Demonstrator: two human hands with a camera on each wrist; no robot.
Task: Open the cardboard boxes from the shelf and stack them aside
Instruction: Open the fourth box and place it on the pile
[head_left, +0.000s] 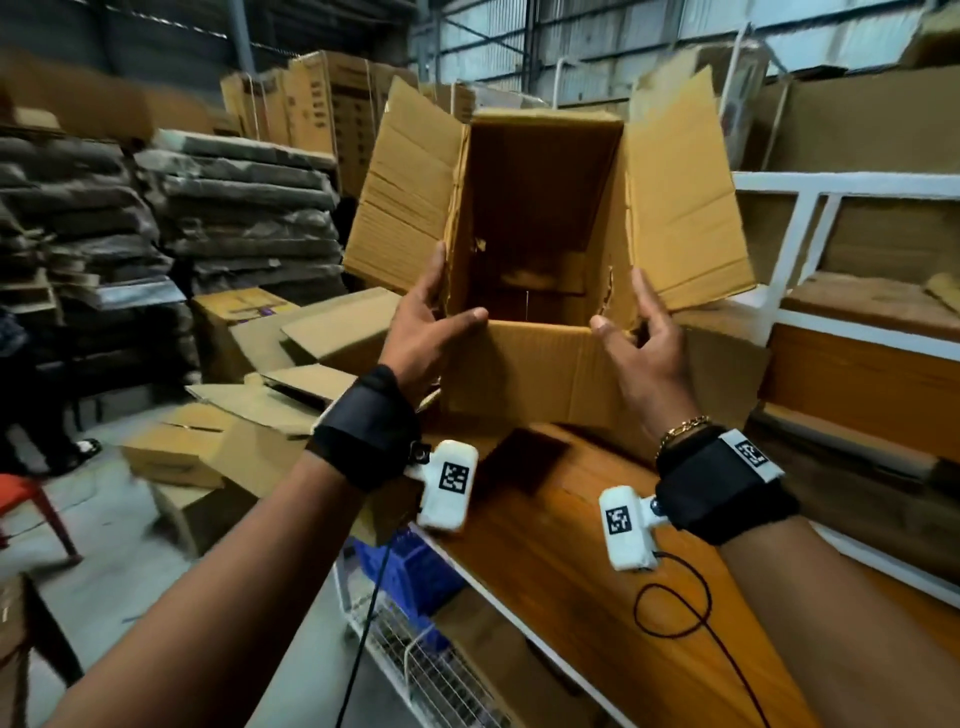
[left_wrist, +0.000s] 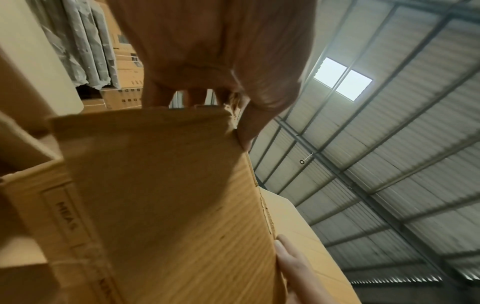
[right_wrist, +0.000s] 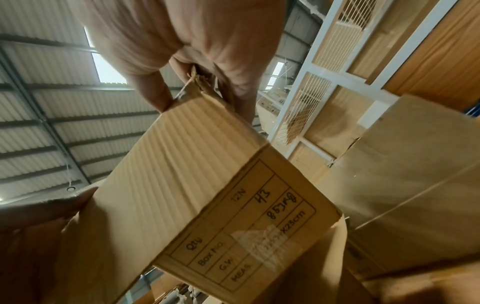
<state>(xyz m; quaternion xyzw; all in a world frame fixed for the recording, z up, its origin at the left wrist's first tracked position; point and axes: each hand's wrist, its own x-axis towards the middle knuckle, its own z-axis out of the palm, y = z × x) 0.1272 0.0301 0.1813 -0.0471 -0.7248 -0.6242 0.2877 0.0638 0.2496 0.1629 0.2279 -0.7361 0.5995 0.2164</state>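
A brown cardboard box (head_left: 540, 374) is held up in front of me with its mouth facing me, all flaps folded outward and the inside empty. My left hand (head_left: 426, 322) grips the box's near left corner, thumb over the rim and fingers on the outer wall. My right hand (head_left: 639, 332) pinches the torn near right corner the same way. The left wrist view shows my left hand (left_wrist: 207, 51) clamped over the edge of the box (left_wrist: 161, 195). In the right wrist view my right hand (right_wrist: 187, 41) holds the corner of the box (right_wrist: 182, 174), whose side carries a printed label.
Several opened boxes (head_left: 270, 364) lie piled on the floor at the left. A white shelf (head_left: 810, 218) with cardboard stock stands at the right, above an orange wooden surface (head_left: 597, 545). Stacked grey sheets (head_left: 234, 208) fill the back left. A red chair (head_left: 26, 499) stands at the far left.
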